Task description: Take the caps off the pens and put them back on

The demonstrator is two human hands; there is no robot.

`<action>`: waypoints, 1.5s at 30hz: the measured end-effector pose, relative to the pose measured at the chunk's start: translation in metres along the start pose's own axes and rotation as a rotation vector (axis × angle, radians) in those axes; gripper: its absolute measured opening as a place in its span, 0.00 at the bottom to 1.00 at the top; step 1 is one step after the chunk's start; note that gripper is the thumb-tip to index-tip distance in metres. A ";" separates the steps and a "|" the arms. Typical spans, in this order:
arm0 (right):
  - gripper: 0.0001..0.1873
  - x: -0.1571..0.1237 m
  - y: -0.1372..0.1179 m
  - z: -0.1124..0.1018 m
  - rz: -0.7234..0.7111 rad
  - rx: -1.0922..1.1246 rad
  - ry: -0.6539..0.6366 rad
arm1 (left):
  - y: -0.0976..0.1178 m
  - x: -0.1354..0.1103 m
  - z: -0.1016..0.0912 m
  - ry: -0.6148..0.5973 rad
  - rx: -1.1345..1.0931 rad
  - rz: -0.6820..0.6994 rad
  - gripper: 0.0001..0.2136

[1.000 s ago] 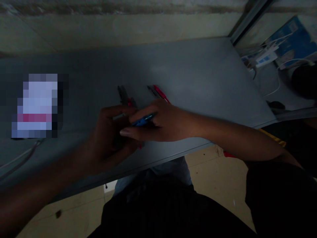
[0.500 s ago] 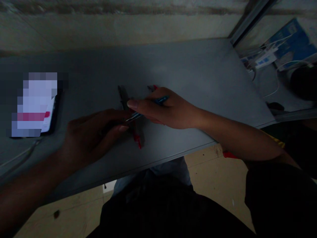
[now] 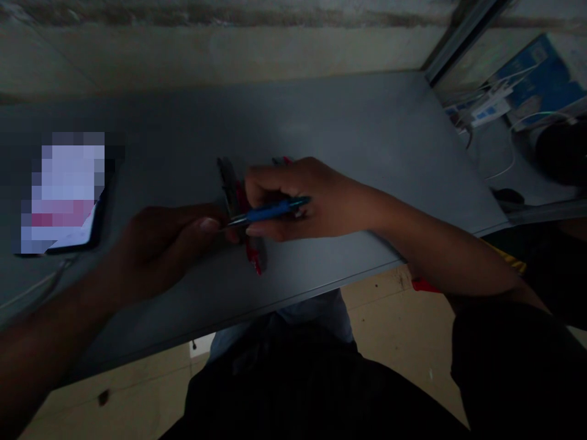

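A blue pen (image 3: 270, 211) with a silver tip lies across my right hand (image 3: 316, 195), held loosely between the curled fingers and the thumb. Its tip points left toward my left hand (image 3: 169, 244), whose thumb and forefinger are pinched together at the thin end of the pen. Whatever else is inside the left hand's grip is hidden. Under and between the hands, a dark pen (image 3: 222, 168) and a red pen (image 3: 253, 256) lie on the grey table (image 3: 358, 134). The end of another red and dark item (image 3: 285, 161) shows behind my right hand.
A phone (image 3: 87, 238) with a lit, partly blurred screen lies at the left, a cable (image 3: 41, 284) below it. On the right, past a metal post (image 3: 458, 43), are a power strip (image 3: 493, 113), white cables and a blue box (image 3: 541, 79). A wall runs behind the table.
My right hand has turned and loosened its fingers, so more of the blue pen shows. The left hand has shifted slightly left, its thumb and forefinger now closed at the tip.
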State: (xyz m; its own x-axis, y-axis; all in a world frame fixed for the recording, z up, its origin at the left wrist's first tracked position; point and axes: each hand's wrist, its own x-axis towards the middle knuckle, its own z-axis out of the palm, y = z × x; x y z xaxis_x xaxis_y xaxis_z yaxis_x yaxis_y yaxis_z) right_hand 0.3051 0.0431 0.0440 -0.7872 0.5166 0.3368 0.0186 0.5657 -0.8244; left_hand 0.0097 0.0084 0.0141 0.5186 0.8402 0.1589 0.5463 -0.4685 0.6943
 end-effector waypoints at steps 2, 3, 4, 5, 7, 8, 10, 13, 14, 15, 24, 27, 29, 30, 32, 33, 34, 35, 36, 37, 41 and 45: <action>0.18 0.001 0.002 -0.002 0.073 -0.006 0.081 | -0.002 0.001 -0.002 0.033 0.032 0.052 0.22; 0.20 0.002 0.003 -0.003 0.122 -0.005 0.101 | -0.002 0.002 -0.002 0.052 0.048 0.066 0.22; 0.22 0.003 0.004 -0.004 0.160 -0.007 0.104 | -0.001 0.003 -0.002 0.068 0.070 0.061 0.21; 0.24 0.004 0.005 -0.006 0.167 -0.017 0.107 | 0.000 0.004 -0.002 0.072 0.086 0.051 0.20; 0.23 0.004 0.007 -0.007 0.146 -0.090 0.107 | 0.003 0.006 -0.001 0.061 0.109 0.026 0.19; 0.19 0.003 0.008 -0.008 0.109 -0.139 0.131 | 0.004 0.006 0.000 0.058 0.120 0.009 0.19; 0.14 0.002 0.010 -0.008 0.121 -0.173 0.137 | 0.005 0.007 0.001 0.067 0.137 -0.027 0.19; 0.18 0.002 0.011 -0.007 0.176 -0.139 0.140 | 0.003 0.008 0.002 0.067 0.138 -0.043 0.19; 0.19 0.002 0.012 -0.007 0.186 -0.138 0.134 | 0.003 0.009 0.003 0.061 0.131 -0.038 0.20; 0.18 0.002 0.012 -0.007 0.192 -0.151 0.122 | 0.002 0.009 0.003 0.057 0.126 -0.034 0.20; 0.19 0.005 0.012 -0.009 0.254 -0.168 0.179 | 0.006 0.010 0.005 0.071 0.116 -0.087 0.20; 0.16 0.006 0.016 -0.011 0.176 -0.142 0.170 | 0.004 0.010 0.005 0.066 0.102 -0.106 0.20; 0.12 0.006 0.016 -0.010 0.103 -0.126 0.188 | 0.002 0.009 0.005 0.093 0.052 -0.103 0.21; 0.10 0.005 0.014 -0.010 0.102 -0.139 0.200 | 0.001 0.009 0.005 0.106 0.015 -0.097 0.21; 0.10 0.004 0.009 -0.009 0.103 -0.172 0.192 | -0.001 0.008 0.005 0.106 -0.047 -0.086 0.20; 0.11 0.004 0.007 -0.009 0.095 -0.191 0.185 | -0.002 0.008 0.005 0.092 -0.057 -0.088 0.19; 0.11 0.004 0.005 -0.009 0.083 -0.208 0.177 | -0.003 0.007 0.004 0.072 -0.055 -0.098 0.18; 0.10 0.004 0.003 -0.009 0.069 -0.220 0.172 | -0.004 0.007 0.004 0.050 -0.048 -0.110 0.17; 0.10 0.005 0.002 -0.010 0.059 -0.227 0.175 | -0.005 0.007 0.004 0.040 -0.045 -0.113 0.17; 0.09 0.005 0.002 -0.010 0.055 -0.229 0.183 | -0.005 0.007 0.004 0.036 -0.047 -0.111 0.17; 0.11 0.005 0.000 -0.011 0.079 -0.224 0.202 | -0.006 0.008 0.003 0.027 -0.051 -0.100 0.19; 0.16 0.004 -0.004 -0.011 0.105 -0.259 0.199 | -0.004 0.010 0.002 0.001 -0.022 -0.097 0.17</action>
State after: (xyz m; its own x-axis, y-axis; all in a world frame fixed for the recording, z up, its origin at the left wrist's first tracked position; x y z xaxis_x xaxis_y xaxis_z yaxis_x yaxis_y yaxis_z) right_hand 0.3084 0.0495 0.0536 -0.6377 0.6812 0.3596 0.2691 0.6344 -0.7246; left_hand 0.0138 0.0178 0.0115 0.4631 0.8817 0.0906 0.5796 -0.3785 0.7217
